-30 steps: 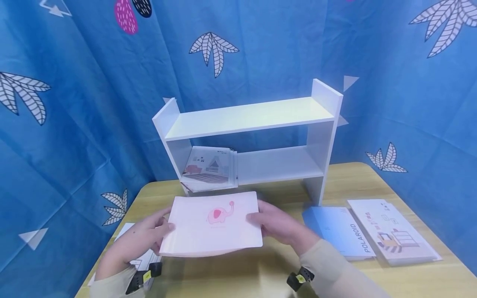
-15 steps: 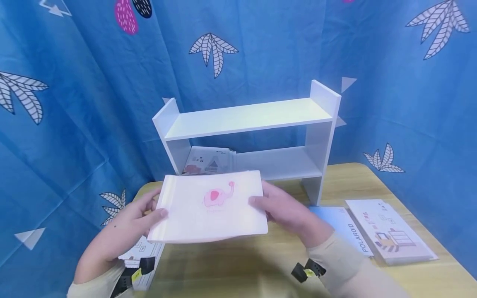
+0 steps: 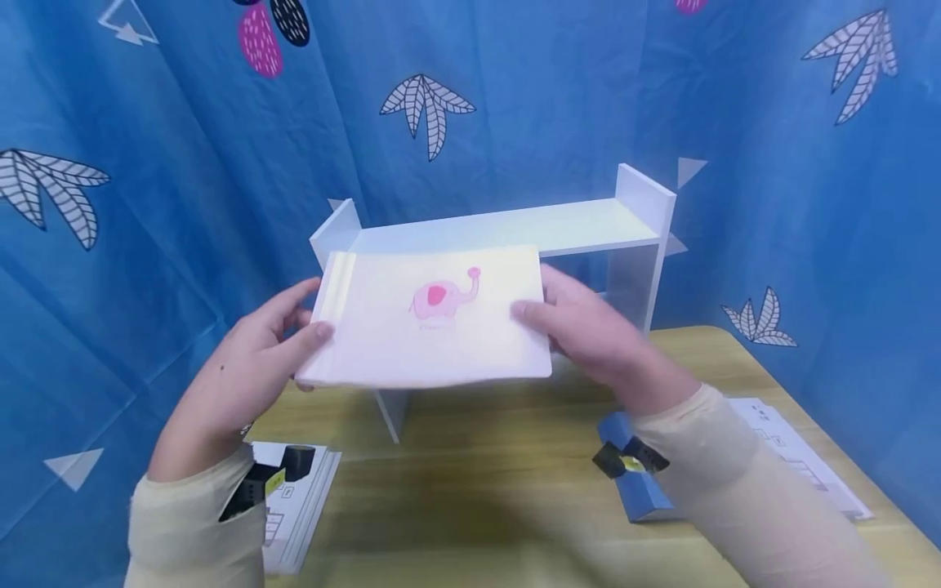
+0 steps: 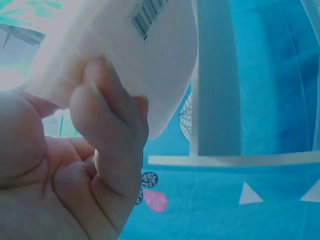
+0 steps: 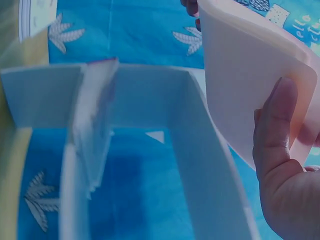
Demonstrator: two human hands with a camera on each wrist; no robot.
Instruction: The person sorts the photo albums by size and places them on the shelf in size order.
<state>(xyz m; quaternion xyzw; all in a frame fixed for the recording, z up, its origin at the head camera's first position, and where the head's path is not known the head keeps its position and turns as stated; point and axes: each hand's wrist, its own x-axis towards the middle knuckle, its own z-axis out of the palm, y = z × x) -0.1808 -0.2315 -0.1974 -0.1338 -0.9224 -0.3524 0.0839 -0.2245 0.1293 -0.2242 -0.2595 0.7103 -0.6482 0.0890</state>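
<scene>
A pale notebook with a pink elephant on its cover is held level in front of the white shelf unit, overlapping its upper board in the head view. My left hand grips its left edge, thumb on top and fingers beneath. At the right edge my right hand pinches it with the thumb on the cover. A barcode shows on the underside in the left wrist view. In the right wrist view several booklets stand on the lower shelf; the notebook hides them from the head view.
A stack of booklets lies on the wooden table at the left. At the right are a blue box-like item and another booklet pile, both partly behind my right forearm. A patterned blue curtain surrounds the table.
Both hands have raised the notebook from low in front of the shelf unit to the height of its upper board. It now covers the booklets on the lower shelf.
</scene>
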